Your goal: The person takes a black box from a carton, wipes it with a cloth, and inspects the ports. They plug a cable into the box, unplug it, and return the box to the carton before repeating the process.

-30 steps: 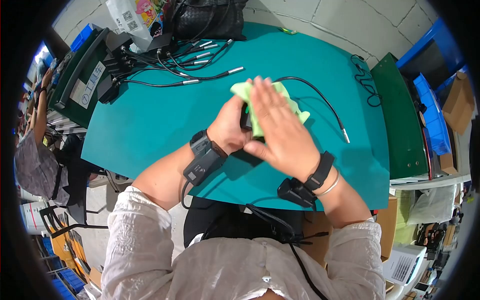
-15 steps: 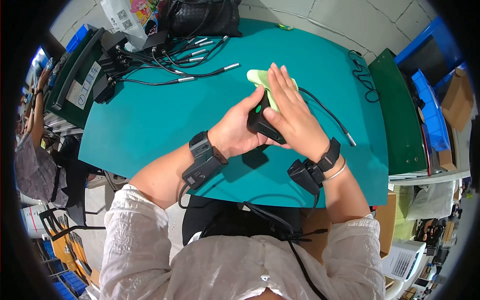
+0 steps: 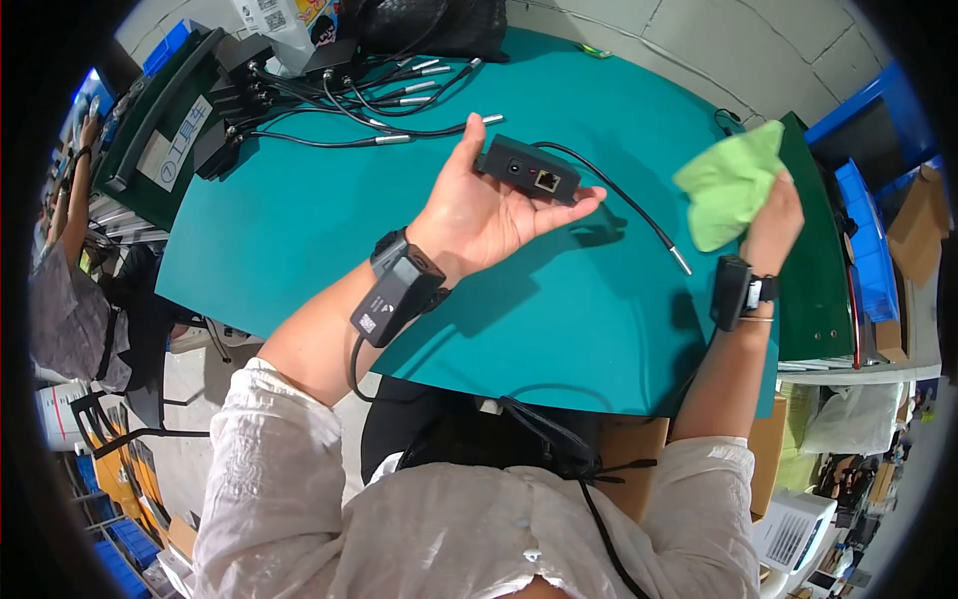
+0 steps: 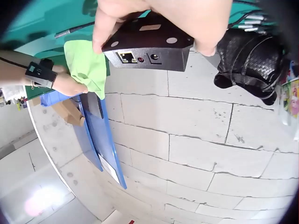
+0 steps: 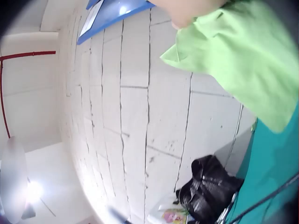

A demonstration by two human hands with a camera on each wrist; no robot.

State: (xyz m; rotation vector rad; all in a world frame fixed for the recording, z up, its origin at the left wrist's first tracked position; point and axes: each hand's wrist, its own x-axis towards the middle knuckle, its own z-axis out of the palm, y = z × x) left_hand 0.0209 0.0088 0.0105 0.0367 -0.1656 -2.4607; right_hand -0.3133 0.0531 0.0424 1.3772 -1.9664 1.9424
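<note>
My left hand [image 3: 477, 218] holds a small black box [image 3: 531, 170] over the table, palm turned up and thumb at its left side. The box's near face carries a network socket [image 3: 547, 181] and a round power socket, also seen in the left wrist view. From behind the box a black cable [image 3: 631, 199] runs right to a silver metal plug [image 3: 681, 261]. Off to the right, my right hand [image 3: 776, 228] pinches a light green cloth [image 3: 730, 188] by its edge, and the cloth hangs spread out, apart from the box.
Several similar black boxes with silver-tipped cables [image 3: 329, 110] lie at the back left of the green table [image 3: 299, 230]. A black woven bag [image 3: 429, 32] stands behind them. A green cabinet [image 3: 823, 260] and blue bins [image 3: 870, 245] border the right side.
My right hand has left the box and swung far right with the cloth. The box, earlier rubbed between both hands, now lies in my left hand with its socketed face toward me.
</note>
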